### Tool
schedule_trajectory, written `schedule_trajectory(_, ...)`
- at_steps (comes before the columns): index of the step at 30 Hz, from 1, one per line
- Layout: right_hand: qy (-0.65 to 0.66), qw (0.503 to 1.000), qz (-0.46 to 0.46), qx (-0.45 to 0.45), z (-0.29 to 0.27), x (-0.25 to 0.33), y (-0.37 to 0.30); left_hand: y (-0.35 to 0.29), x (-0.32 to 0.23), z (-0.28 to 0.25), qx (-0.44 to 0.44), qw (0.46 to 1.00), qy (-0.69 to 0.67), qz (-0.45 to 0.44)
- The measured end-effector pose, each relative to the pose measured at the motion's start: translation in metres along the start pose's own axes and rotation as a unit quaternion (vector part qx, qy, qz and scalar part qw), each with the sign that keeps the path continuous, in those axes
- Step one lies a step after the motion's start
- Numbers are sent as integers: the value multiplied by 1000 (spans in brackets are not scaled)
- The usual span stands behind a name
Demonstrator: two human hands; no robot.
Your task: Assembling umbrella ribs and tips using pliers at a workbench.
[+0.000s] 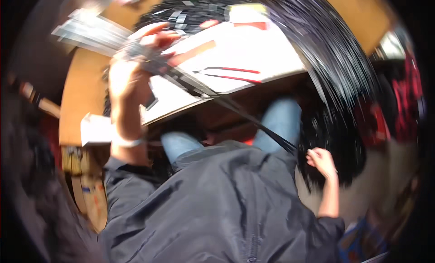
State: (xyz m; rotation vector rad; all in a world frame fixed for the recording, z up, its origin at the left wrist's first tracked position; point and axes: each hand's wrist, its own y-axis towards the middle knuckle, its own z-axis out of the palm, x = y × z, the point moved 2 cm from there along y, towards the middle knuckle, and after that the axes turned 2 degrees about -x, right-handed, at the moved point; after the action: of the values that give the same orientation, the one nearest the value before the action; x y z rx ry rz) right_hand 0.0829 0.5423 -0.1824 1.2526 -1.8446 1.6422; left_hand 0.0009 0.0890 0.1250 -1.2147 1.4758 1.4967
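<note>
My left hand (131, 66) is raised over the left of the table, its fingers closed around a bundle of thin black cable-like strands (195, 85). Pale strips (88, 32) stick out on the far side of that hand, blurred by motion. The strands run slanting down across my lap toward my right hand (322, 162), which is low at my right side with fingers pinched together. Whether the strand ends lie in those fingers cannot be made out. A slim tool with two red handles (233, 75) lies on the white work surface (272, 54).
A thick sheaf of long dark strands (335, 45) hangs over the table's right edge. Another black pile with pale tips (181, 11) lies at the back, beside a yellow-and-white object (247, 13). A white box-like item (96, 129) sits at the wooden table's (74, 95) left corner.
</note>
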Motion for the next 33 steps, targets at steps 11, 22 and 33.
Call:
schedule_trajectory(11, 29, 869, -249, 427, 109, 299, -86, -11, -2, 8, -3, 997, -76, -26)
schedule_trajectory(22, -82, 893, -299, 326, 107, 324, -58, -17, 29, -38, -37, 996, -75, 39)
schedule_trajectory(33, -469, 761, -247, -375, -43, 302, 139, -9, 28, -41, -3, 992, -127, 16)
